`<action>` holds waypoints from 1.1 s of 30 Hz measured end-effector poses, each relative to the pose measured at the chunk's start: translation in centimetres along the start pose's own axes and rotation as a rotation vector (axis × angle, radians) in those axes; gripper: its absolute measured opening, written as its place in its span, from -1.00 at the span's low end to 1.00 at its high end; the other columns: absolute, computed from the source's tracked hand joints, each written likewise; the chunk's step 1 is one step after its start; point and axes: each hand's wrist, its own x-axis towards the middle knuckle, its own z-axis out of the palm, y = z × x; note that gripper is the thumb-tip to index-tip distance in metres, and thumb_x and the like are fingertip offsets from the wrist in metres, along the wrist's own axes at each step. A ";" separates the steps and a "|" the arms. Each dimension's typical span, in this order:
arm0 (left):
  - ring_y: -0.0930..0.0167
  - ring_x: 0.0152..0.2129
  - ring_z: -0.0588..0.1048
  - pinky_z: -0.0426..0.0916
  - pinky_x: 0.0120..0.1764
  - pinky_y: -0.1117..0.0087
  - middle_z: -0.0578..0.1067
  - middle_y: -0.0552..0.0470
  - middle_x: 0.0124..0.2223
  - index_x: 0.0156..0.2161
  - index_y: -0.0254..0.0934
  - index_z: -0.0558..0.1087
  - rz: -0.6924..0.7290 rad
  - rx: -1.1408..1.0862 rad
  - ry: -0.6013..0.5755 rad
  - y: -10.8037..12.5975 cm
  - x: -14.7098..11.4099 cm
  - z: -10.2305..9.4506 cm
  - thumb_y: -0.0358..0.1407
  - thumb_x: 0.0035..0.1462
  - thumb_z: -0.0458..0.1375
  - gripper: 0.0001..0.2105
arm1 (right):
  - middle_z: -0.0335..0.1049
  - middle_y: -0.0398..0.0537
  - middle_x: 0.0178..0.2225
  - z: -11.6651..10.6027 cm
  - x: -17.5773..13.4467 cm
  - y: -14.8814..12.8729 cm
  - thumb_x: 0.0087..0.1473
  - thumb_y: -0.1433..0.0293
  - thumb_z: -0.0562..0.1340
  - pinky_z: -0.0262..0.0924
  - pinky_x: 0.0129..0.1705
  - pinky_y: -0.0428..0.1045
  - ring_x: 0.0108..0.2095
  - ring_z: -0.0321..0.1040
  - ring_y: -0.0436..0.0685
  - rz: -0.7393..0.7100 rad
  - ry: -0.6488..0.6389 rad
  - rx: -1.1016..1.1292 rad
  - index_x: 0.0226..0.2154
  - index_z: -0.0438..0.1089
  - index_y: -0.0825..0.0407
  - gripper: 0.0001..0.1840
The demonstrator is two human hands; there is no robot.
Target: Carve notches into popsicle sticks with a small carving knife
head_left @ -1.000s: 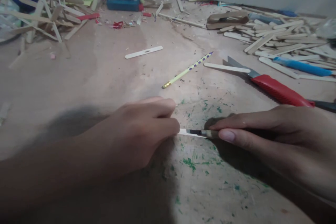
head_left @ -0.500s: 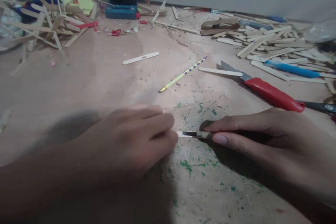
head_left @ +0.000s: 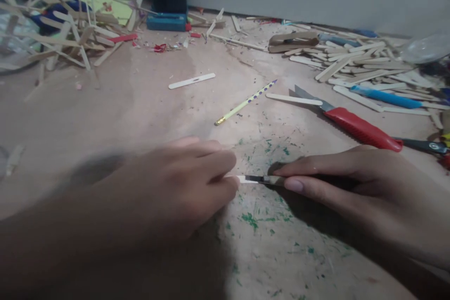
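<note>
My left hand [head_left: 197, 187] is closed over a pale craft stick [head_left: 242, 180], its short end sticking out past the thumb and finger. A small craft knife [head_left: 276, 180] with a dark blade, a metal collar and a light handle is pinched between the thumb and fingers of my right hand [head_left: 337, 187]. The blade lies along the exposed end of the stick, apparently touching it. Most of the stick is hidden under my left hand, and my right hand covers the rest of the knife handle.
Beyond my hands lie a yellow pencil [head_left: 242, 105], a loose craft stick [head_left: 191, 81] and a red-handled utility knife [head_left: 362, 129] under another stick [head_left: 293, 99]. Stick piles [head_left: 365, 58] stand at the back right and left. A blue-based stand [head_left: 167, 22] is by the wall.
The view has shifted slightly, so the background things sit a little lower. My hands and the craft knife have barely moved against the stick.
</note>
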 end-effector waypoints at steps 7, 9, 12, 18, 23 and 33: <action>0.26 -0.27 0.58 0.42 -0.19 0.13 0.62 0.02 -0.19 -0.06 -0.29 0.78 0.009 0.014 0.001 0.1 0.1 -0.4 -0.62 0.69 -0.05 -0.48 | 0.96 -0.13 0.03 -1.1 -0.2 -0.1 0.62 -0.10 0.39 0.78 -0.33 0.20 -0.16 0.91 0.42 0.006 -0.077 -0.089 0.07 0.97 -0.43 -0.61; 0.27 -0.30 0.54 0.41 -0.21 0.14 0.61 0.03 -0.21 -0.07 -0.28 0.77 0.010 0.003 0.006 0.2 0.1 -0.4 -0.62 0.70 -0.06 -0.47 | 0.96 -0.11 0.03 -1.0 -0.4 0.1 0.62 -0.11 0.41 0.82 -0.27 0.24 -0.12 0.92 0.45 -0.028 -0.049 -0.104 0.06 0.97 -0.42 -0.62; 0.29 -0.32 0.52 0.37 -0.21 0.17 0.58 0.03 -0.22 -0.12 -0.26 0.73 -0.005 -0.004 0.013 0.3 0.1 -0.2 -0.66 0.63 -0.02 -0.51 | 0.95 -0.06 0.01 -0.6 -0.5 0.1 0.60 -0.10 0.42 0.84 -0.24 0.27 -0.11 0.94 0.49 -0.060 0.012 -0.092 0.03 0.98 -0.38 -0.61; 0.32 -0.32 0.50 0.33 -0.22 0.18 0.56 0.05 -0.21 -0.10 -0.29 0.76 -0.016 -0.010 -0.009 0.2 0.1 -0.1 -0.69 0.54 0.03 -0.54 | 0.95 -0.10 -0.04 -0.5 -0.5 0.2 0.64 -0.01 0.40 0.81 -0.35 0.15 -0.20 0.94 0.40 -0.142 0.029 -0.103 -0.02 0.98 -0.32 -0.62; 0.33 -0.36 0.46 0.32 -0.24 0.18 0.53 0.07 -0.22 -0.07 -0.31 0.79 -0.019 0.012 0.013 0.2 0.1 0.0 -0.69 0.60 0.02 -0.52 | 0.95 -0.10 -0.02 -1.1 -0.2 1.0 0.66 0.07 0.44 0.88 -0.24 0.08 -0.17 0.97 0.36 -0.253 0.057 -0.169 0.08 0.96 -0.26 -0.68; 0.31 -0.35 0.48 0.35 -0.24 0.15 0.53 0.07 -0.23 -0.06 -0.28 0.81 -0.020 0.013 -0.004 0.3 0.0 0.0 -0.69 0.59 -0.02 -0.47 | 0.95 0.00 -0.06 -0.8 -1.4 1.8 0.36 -0.08 0.72 0.89 -0.24 0.28 -0.02 0.94 0.60 -0.257 -0.011 -0.181 0.21 0.94 -0.41 -0.56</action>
